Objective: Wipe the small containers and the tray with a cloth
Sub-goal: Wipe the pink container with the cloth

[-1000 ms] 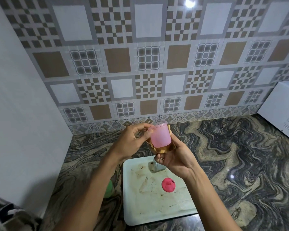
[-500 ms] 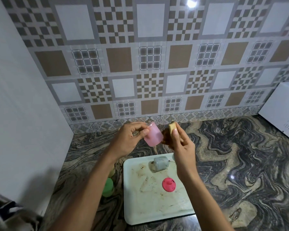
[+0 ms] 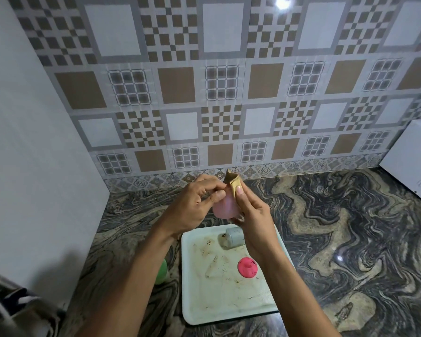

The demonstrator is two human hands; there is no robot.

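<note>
My left hand (image 3: 197,203) grips a small pale pink container (image 3: 225,207), held in the air above the far edge of the tray. My right hand (image 3: 253,215) pinches a tan cloth (image 3: 233,184) against the container's upper end. Below lies a white, stained square tray (image 3: 204,300) on the marble counter. A small grey container (image 3: 232,237) lies on its side at the tray's far edge. A pink lid (image 3: 247,267) rests in the tray's middle, partly behind my right forearm.
A green container (image 3: 161,272) sits on the counter left of the tray, mostly hidden by my left forearm. A white appliance (image 3: 413,156) stands at the right edge. A tiled wall runs behind the dark marble counter (image 3: 350,227), and a plain wall closes the left side.
The pink container has turned from upright to tilted with its base toward me. My right hand moved from cupping it below to pressing the cloth on its upper end.
</note>
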